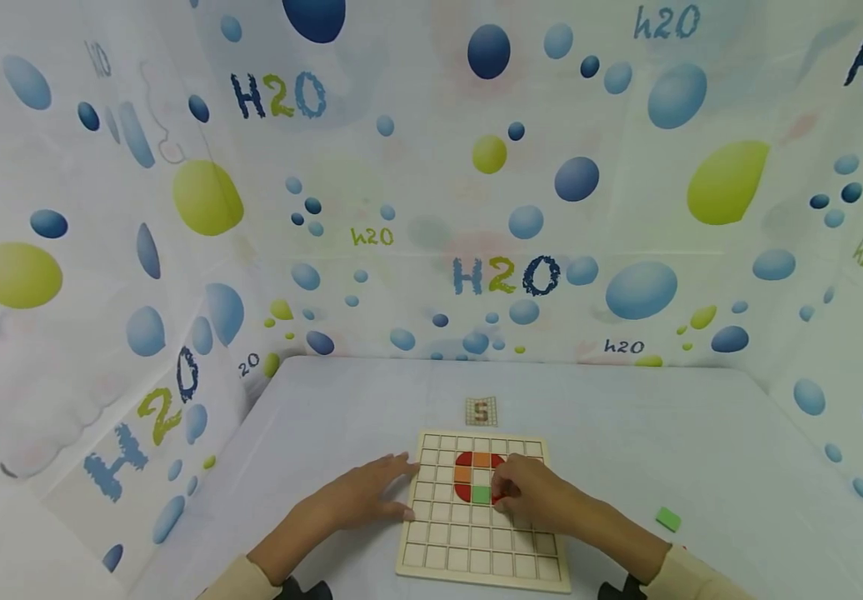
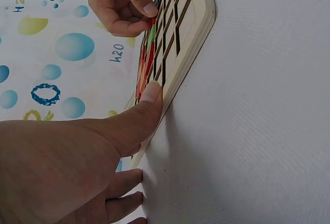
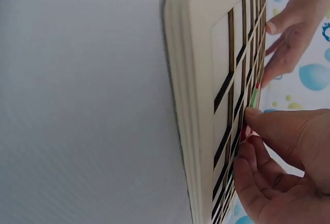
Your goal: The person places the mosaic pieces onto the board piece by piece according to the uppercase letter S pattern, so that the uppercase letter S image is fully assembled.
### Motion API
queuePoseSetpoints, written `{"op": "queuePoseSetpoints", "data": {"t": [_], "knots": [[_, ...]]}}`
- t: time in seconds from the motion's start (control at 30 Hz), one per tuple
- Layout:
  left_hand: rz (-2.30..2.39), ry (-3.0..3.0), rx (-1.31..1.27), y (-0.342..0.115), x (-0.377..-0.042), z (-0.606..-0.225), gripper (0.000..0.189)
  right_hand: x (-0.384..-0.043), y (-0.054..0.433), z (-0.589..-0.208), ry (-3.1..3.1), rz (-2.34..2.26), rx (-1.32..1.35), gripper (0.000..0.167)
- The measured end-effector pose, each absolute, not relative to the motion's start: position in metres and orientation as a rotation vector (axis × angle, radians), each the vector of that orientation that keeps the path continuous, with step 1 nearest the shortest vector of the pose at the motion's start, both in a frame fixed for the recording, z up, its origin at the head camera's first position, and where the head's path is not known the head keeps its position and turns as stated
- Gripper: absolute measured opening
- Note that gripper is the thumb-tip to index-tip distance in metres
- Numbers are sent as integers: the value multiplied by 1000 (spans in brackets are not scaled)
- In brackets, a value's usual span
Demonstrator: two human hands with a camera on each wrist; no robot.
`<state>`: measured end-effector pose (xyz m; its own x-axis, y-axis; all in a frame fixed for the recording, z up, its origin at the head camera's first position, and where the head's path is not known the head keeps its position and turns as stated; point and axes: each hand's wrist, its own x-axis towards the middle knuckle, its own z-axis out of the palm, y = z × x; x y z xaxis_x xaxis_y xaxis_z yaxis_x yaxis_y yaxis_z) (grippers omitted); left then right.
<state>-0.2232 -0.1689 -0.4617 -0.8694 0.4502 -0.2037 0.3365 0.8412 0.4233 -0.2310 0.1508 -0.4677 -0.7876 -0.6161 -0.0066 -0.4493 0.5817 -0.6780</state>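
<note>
A wooden grid board lies on the white table, with square cells. Red rounded tiles, orange square tiles and a green square tile sit in its upper middle cells. My right hand reaches over the board and pinches a red tile between thumb and fingers, at the cell right of the green one. The fingers partly hide that tile. My left hand rests at the board's left edge, its thumb on the rim and its other fingers extended.
Behind the board lies a small gridded card with a brown S-like figure. A loose green tile lies on the table to the right, beyond my right forearm. A white curtain with blue and green drops surrounds the table.
</note>
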Motion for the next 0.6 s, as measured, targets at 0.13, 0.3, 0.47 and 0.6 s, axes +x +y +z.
{"op": "queuePoseSetpoints", "data": {"t": [0.13,0.3,0.47,0.6], "knots": [[542,2730,588,-168,-224,-462,81,-232,152,-467,2549,-998,-894,14],[539,2733,587,-168,-224,-462,81,-231,153,-466,2555,-984,-894,15],[545,2730,588,-168,-224,-461,80,-229,157,-465,2595,-947,-873,14],[548,2728,587,-168,-223,-460,80,-229,167,-462,2624,-931,-826,11]]}}
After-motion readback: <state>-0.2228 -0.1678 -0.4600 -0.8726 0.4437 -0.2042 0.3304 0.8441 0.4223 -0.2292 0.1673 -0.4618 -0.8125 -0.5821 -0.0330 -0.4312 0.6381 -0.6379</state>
